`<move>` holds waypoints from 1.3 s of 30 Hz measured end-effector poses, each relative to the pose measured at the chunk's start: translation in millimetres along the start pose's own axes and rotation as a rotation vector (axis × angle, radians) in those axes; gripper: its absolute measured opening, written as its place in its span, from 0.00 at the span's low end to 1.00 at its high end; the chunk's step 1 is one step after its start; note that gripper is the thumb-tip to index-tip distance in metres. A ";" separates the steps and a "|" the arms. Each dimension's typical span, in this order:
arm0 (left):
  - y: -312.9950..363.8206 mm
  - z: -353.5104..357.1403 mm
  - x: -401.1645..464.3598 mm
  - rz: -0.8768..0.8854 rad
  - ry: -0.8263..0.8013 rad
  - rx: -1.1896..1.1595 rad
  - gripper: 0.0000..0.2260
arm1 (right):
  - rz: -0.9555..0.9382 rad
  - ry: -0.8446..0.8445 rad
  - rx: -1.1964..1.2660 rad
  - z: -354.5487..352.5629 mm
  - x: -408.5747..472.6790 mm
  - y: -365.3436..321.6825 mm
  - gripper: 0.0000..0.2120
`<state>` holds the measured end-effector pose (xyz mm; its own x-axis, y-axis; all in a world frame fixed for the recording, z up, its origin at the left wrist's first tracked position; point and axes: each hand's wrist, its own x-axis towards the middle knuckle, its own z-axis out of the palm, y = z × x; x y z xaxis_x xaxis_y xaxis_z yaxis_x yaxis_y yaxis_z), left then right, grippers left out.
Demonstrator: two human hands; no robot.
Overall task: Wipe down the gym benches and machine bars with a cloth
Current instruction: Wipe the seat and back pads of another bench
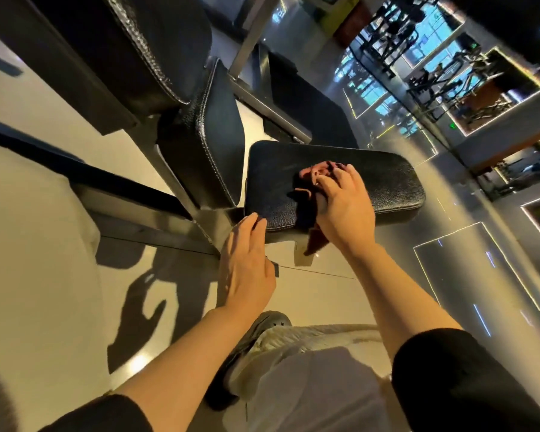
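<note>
Pad of black stitched leather, flat rectangular bench cushion (371, 179), lay before you. Your right hand (343, 210) pressed crumpled dark-red cloth (309, 185) onto it, fingers curled over cloth. Your left hand (247, 269), fingers straight, touched pad's near corner.

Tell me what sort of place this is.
Most likely a gym. A black padded bench on a metal frame is being wiped with a cloth, and exercise machines stand in rows on the floor beyond.
</note>
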<state>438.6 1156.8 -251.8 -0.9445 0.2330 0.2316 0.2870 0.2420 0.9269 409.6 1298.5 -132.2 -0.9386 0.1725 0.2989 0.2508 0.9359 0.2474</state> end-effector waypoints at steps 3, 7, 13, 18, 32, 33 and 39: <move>-4.8 -0.8 3.5 0.013 0.001 0.030 0.27 | 0.060 -0.056 0.030 4.8 4.6 -11.9 0.18; -3.7 3.2 9.1 0.006 -0.010 0.019 0.30 | -0.199 -0.164 -0.006 20.7 -15.7 -41.7 0.21; -1.3 8.2 11.4 -0.033 0.003 -0.025 0.32 | -0.159 -0.246 -0.014 22.8 5.0 -44.5 0.21; -4.6 5.9 12.7 -0.022 0.009 -0.039 0.28 | -0.141 -0.279 -0.008 35.1 35.6 -49.8 0.21; -7.5 15.6 29.9 0.069 0.198 -0.057 0.15 | -0.213 -0.274 0.030 42.3 41.7 -52.5 0.22; -7.6 15.4 30.3 0.070 0.205 -0.065 0.15 | -0.214 -0.278 0.028 42.3 41.0 -51.3 0.22; -11.2 12.7 31.4 0.050 0.163 -0.067 0.17 | -0.238 -0.270 -0.056 56.8 74.8 -53.3 0.21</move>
<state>407.8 1173.4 -258.7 -0.9443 0.0858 0.3178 0.3282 0.1694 0.9293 312.5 1279.0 -175.4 -0.9991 0.0341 -0.0258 0.0236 0.9426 0.3332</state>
